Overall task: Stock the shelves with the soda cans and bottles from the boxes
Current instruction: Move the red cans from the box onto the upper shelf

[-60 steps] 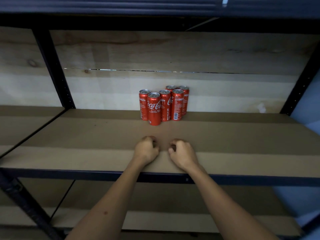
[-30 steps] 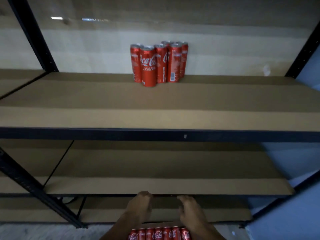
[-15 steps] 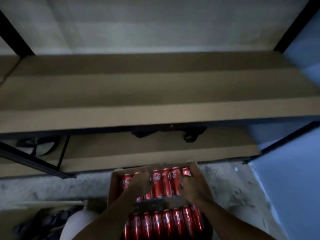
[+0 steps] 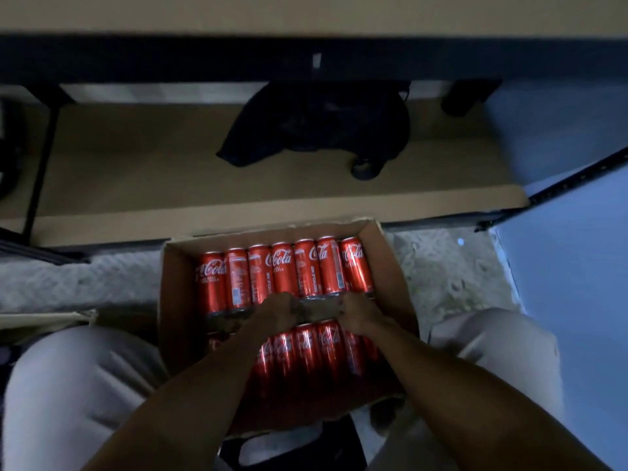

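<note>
Coca-Cola cans (image 4: pixel 289 277), red, slim, lying on their sides in two rows inside an open cardboard box (image 4: pixel 390 266) that sits on the pale rough floor (image 4: pixel 452 277) between the person's knees; the far row shows seven cans side by side with white script facing up, the near row is partly covered by the forearms. Listed by size: metal shelving unit with a dark front beam (image 4: pixel 170 59) across the top of the view and a brown lower shelf board (image 4: pixel 136 171) just beyond the box; light blue wall (image 4: pixel 577 283) on the right; two knees in light grey trousers (image 4: pixel 74 385), one on each side of the box; cardboard box, flaps open, its far edge just short of the shelf board; dark bundled cloth or bag (image 4: pixel 316 127) lying on the lower shelf board, its exact kind not discernible in the dim light; edge of a second pale carton (image 4: pixel 44 317) at far left. Left hand (image 4: pixel 275 312) and right hand (image 4: pixel 360 312), knuckles up, fingers curled down over the near ends of the far-row cans at the gap between the two rows; each appears to clasp cans, though the fingertips are hidden and the number held cannot be told.
</note>
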